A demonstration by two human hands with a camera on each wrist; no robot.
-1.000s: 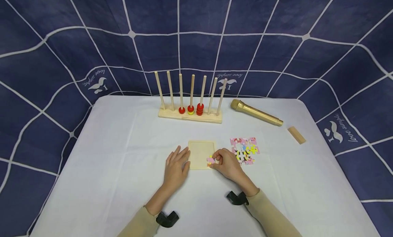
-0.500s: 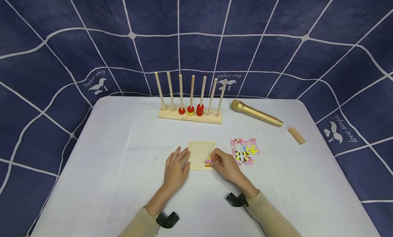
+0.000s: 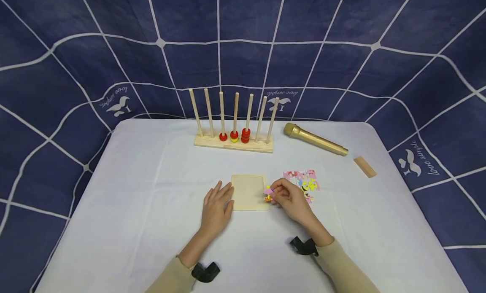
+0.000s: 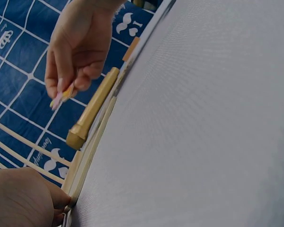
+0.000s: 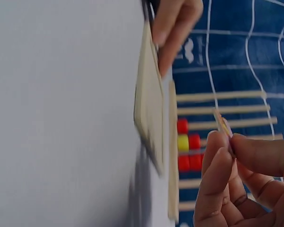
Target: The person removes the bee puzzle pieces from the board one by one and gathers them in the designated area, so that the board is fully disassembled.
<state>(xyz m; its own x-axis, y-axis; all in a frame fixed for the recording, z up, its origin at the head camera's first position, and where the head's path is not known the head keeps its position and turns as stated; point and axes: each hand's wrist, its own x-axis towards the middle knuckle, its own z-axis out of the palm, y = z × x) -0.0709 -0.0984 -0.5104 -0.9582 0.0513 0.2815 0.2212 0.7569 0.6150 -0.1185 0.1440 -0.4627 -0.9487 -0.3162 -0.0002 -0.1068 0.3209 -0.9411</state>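
Observation:
My right hand (image 3: 293, 200) pinches a pink and yellow jigsaw puzzle piece (image 3: 268, 193) between thumb and fingertips, raised above the table at the right edge of a square wooden puzzle tray (image 3: 248, 192). In the right wrist view the puzzle piece (image 5: 223, 124) shows nearly edge-on. The tray's recess holds nothing. My left hand (image 3: 217, 208) lies with extended fingers against the tray's left edge. Just beyond the right hand lie several joined puzzle pieces (image 3: 310, 184) in pink, yellow and white, partly hidden by that hand.
At the back stands a wooden peg rack (image 3: 233, 144) with upright rods and several red and yellow beads. A gold microphone (image 3: 315, 139) lies right of it. A small wooden block (image 3: 365, 166) rests near the table's right edge.
My right hand has lifted the puzzle piece from the tray's lower right corner and carried it rightward, tilting it. The left hand has stayed at the tray's left edge.

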